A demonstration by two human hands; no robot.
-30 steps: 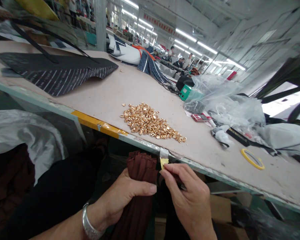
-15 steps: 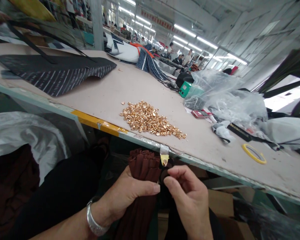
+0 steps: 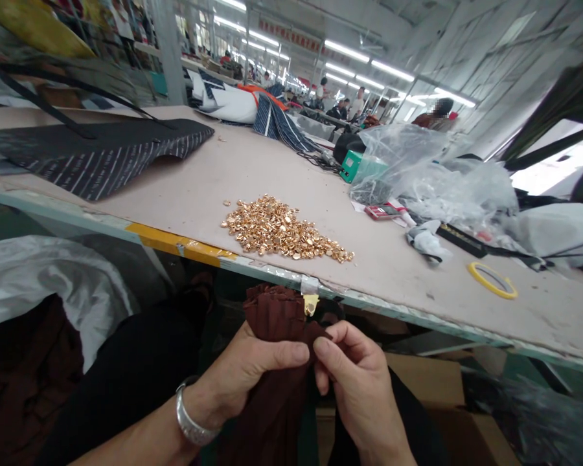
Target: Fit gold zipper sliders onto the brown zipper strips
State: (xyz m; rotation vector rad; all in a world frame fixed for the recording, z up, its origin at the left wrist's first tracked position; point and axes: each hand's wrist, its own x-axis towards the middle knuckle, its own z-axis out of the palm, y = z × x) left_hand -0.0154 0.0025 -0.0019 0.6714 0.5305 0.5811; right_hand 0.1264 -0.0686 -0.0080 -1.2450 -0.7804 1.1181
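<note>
A thick bundle of dark brown fabric strips point(image 3: 274, 317) is gripped in my left hand point(image 3: 252, 366), the thumb lying across its front. Its gathered ends point up, just below the table edge. My right hand point(image 3: 354, 375) pinches a piece of the same brown fabric between thumb and forefinger at the bundle's right side. Just above it, a small gold piece on a yellow tag point(image 3: 311, 304) hangs from the table edge by clear tape. On the tabletop beyond lies a heap of small gold metal pieces point(image 3: 282, 228).
A black bag-shaped panel with straps point(image 3: 102, 145) lies at the left of the table point(image 3: 175, 181). At the right are a green box point(image 3: 351, 166), clear plastic bags point(image 3: 432, 168) and a yellow tape roll point(image 3: 491, 280). White sacking point(image 3: 53, 265) with brown fabric stands at lower left.
My right hand has come closer to the bundle and now pinches a brown fabric end against it. The whole view has shifted slightly.
</note>
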